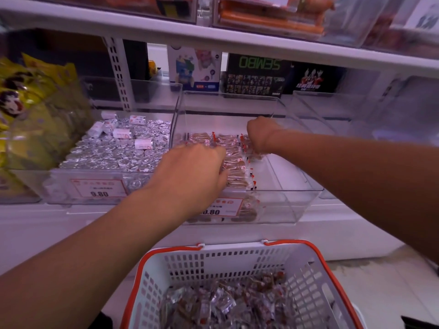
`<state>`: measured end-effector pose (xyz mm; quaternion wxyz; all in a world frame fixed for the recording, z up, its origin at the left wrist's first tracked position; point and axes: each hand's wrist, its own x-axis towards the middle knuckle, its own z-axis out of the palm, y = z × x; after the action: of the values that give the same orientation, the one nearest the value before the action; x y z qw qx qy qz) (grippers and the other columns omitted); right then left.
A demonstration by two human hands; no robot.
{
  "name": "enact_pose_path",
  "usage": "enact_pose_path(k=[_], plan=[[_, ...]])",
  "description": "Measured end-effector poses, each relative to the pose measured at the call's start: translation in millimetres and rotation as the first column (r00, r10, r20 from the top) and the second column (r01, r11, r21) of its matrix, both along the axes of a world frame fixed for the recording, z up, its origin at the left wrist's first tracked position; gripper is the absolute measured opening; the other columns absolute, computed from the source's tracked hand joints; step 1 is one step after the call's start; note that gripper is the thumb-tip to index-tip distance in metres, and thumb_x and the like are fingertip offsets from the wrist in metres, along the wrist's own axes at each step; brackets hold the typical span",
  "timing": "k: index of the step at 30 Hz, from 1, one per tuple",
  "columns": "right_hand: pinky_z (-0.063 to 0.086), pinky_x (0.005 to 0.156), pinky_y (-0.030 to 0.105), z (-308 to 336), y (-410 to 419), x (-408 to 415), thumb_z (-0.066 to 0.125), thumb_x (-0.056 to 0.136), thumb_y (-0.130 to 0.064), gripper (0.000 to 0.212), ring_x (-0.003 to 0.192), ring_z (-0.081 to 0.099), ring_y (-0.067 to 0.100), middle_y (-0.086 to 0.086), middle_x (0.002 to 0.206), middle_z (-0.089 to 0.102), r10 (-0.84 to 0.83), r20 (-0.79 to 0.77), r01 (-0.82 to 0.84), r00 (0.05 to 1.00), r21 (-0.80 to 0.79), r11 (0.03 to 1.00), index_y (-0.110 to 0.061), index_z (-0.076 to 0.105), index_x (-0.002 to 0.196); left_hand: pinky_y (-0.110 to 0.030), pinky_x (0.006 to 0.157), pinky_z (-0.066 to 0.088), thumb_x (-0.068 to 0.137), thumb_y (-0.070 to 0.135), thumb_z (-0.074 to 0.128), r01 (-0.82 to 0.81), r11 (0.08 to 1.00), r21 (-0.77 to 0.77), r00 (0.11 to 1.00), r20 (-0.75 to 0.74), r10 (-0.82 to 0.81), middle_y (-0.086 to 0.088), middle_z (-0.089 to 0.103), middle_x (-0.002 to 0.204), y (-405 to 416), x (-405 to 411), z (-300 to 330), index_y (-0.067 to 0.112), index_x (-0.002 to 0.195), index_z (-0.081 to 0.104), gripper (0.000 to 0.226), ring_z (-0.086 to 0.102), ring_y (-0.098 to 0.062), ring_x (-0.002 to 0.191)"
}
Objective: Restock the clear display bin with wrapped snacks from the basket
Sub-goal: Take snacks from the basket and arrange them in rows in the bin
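The clear display bin stands on the shelf ahead, its left half filled with rows of brown wrapped snacks. My left hand lies over the front left of those rows, fingers curled down onto the packets. My right hand reaches deeper into the bin, its fingers bent down among the snacks at the back; what they hold is hidden. Below, the white basket with orange rim holds a heap of wrapped snacks.
A neighbouring clear bin to the left holds silver foil-wrapped items. Yellow bags fill the far left. Another clear bin stands to the right. An upper shelf overhangs. Boxed toys stand behind.
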<state>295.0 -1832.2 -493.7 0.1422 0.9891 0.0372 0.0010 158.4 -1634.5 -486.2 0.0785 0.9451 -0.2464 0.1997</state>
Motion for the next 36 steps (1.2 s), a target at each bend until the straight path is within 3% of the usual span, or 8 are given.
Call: enact_pose_path(k=[3,6,15,21,25,28,31,36], plan=[[0.045,0.068,0.033,4,-3,-4,0.070,0.083,-0.006,0.013,0.081,0.057,0.029,0.013,0.085,0.058,-0.039,0.012,0.038,0.999,0.072,0.997,-0.006,0.057,0.082,-0.033,0.063,0.034,0.096,0.048,0.047,0.003,1.000,-0.007,1.000,-0.007,-0.003,0.001,0.067,0.090,-1,1,0,0.028,0.097,0.057,0.022,0.059,-0.023,0.080],[0.044,0.067,0.032,5,-5,-7,0.066,0.081,0.002,0.034,0.071,0.050,0.026,0.008,0.070,0.048,-0.059,0.042,0.053,0.997,0.119,0.991,-0.009,0.041,0.061,-0.033,0.064,0.035,0.095,0.048,0.048,0.004,1.000,-0.007,1.000,-0.011,-0.005,0.003,0.068,0.088,-1,2,-1,0.028,0.096,0.057,0.022,0.060,-0.022,0.080],[0.052,0.070,0.034,30,16,-39,0.074,0.080,-0.008,0.026,0.082,0.061,0.029,0.012,0.091,0.064,-0.095,0.041,0.085,0.995,0.197,0.977,-0.011,0.049,0.070,-0.036,0.071,0.054,0.090,0.037,0.059,0.082,0.985,-0.151,0.994,-0.061,-0.092,0.006,0.066,0.081,2,-2,6,0.026,0.087,0.063,0.013,0.063,-0.020,0.079],[0.038,0.046,0.014,52,-3,-179,0.081,0.068,-0.043,0.030,0.047,0.053,0.002,-0.009,0.049,0.056,-0.064,0.456,-0.257,0.888,0.606,0.753,-0.022,0.063,0.059,-0.024,0.050,0.037,0.083,0.036,0.059,0.508,0.858,-0.078,0.861,0.024,-0.507,0.014,0.049,0.054,16,-32,13,0.025,0.063,0.053,0.023,0.044,-0.007,0.050],[0.037,0.042,0.013,-3,-17,-223,0.084,0.070,-0.038,0.023,0.039,0.049,0.001,-0.002,0.047,0.062,0.181,-0.049,-0.041,0.982,0.887,0.460,-0.019,0.073,0.065,-0.026,0.049,0.042,0.074,0.042,0.055,0.541,0.834,0.112,0.833,-0.207,-0.513,0.005,0.053,0.051,4,-52,-28,0.021,0.058,0.053,0.026,0.052,-0.017,0.051],[0.046,0.060,0.017,-88,-2,-215,0.081,0.076,-0.027,0.014,0.061,0.062,0.004,-0.004,0.072,0.073,0.302,-0.410,0.120,0.860,0.740,0.662,-0.018,0.079,0.088,-0.030,0.058,0.046,0.077,0.044,0.057,0.449,0.848,0.282,0.798,-0.554,-0.238,0.002,0.063,0.073,-1,-61,-88,0.022,0.077,0.062,0.022,0.061,-0.024,0.071],[0.049,0.091,0.026,-198,5,-228,0.081,0.076,-0.032,0.050,0.108,0.063,0.021,0.008,0.123,0.066,0.169,-0.623,0.220,0.764,0.497,0.840,-0.017,0.066,0.121,-0.034,0.080,0.053,0.084,0.042,0.061,0.373,0.831,0.412,0.632,-0.769,0.098,-0.003,0.069,0.107,11,-72,-157,0.023,0.104,0.068,0.028,0.065,-0.026,0.098],[0.040,0.109,0.038,-319,-3,-304,0.085,0.067,-0.039,0.104,0.132,0.046,0.030,0.010,0.150,0.041,-0.018,-0.802,0.499,0.597,0.354,0.791,-0.017,0.027,0.151,-0.034,0.092,0.048,0.092,0.038,0.063,0.300,0.816,0.494,0.334,-0.855,0.396,-0.011,0.059,0.132,33,-100,-244,0.014,0.134,0.057,0.048,0.059,-0.028,0.114]])
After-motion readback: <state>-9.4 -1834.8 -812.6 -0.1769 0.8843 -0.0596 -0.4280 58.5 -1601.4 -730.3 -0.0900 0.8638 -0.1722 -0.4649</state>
